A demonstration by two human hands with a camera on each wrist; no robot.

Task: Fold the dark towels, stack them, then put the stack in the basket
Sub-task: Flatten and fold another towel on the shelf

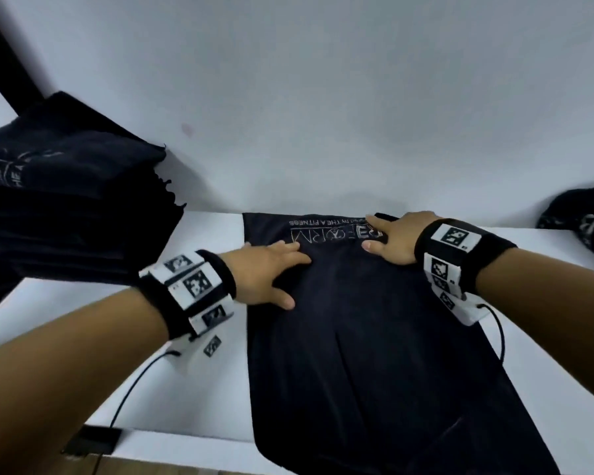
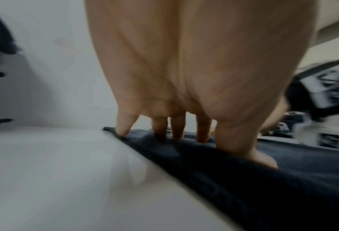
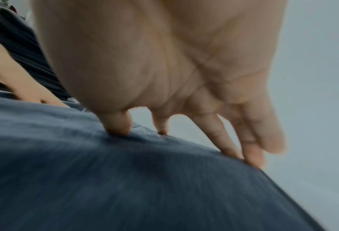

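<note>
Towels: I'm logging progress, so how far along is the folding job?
Done: a stack of folded towels sits at the left. In hand: both hands, left hand and right hand, press flat on the spread towel on the table. Left: fold it, another dark towel at right, then basket, not in view.

Towel [image 1: 374, 354] cut off at btm edge; both wrist views blurred.

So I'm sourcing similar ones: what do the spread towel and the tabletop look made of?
The spread towel looks like thin, matte woven cloth: it creases softly and carries pale lettering. The tabletop looks like smooth white laminate or painted board, faintly glossy; which one is unclear.
</note>
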